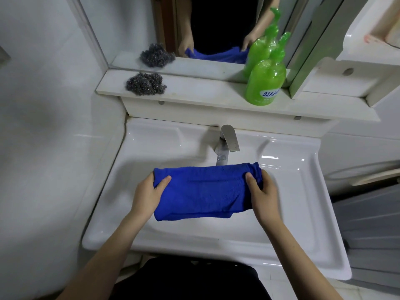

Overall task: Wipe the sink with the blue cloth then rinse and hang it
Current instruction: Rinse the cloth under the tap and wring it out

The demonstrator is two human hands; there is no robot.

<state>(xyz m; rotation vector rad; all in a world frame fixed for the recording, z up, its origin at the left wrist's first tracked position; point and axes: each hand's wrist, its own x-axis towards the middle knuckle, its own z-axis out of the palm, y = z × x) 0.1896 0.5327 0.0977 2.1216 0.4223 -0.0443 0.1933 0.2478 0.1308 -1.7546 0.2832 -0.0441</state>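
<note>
A folded blue cloth [205,192] is stretched flat between both hands over the basin of the white sink [303,191]. My left hand [149,194] grips its left end with the thumb on top. My right hand [263,192] grips the right end the same way. The cloth hangs just in front of the steel faucet [227,144] and hides the bottom of the basin. No water is seen running.
A white shelf [205,92] above the sink carries a steel wool scrubber [146,83] at the left and a green soap pump bottle [266,81] at the right. A mirror [216,29] stands behind. Tiled wall at the left, a white appliance at the right.
</note>
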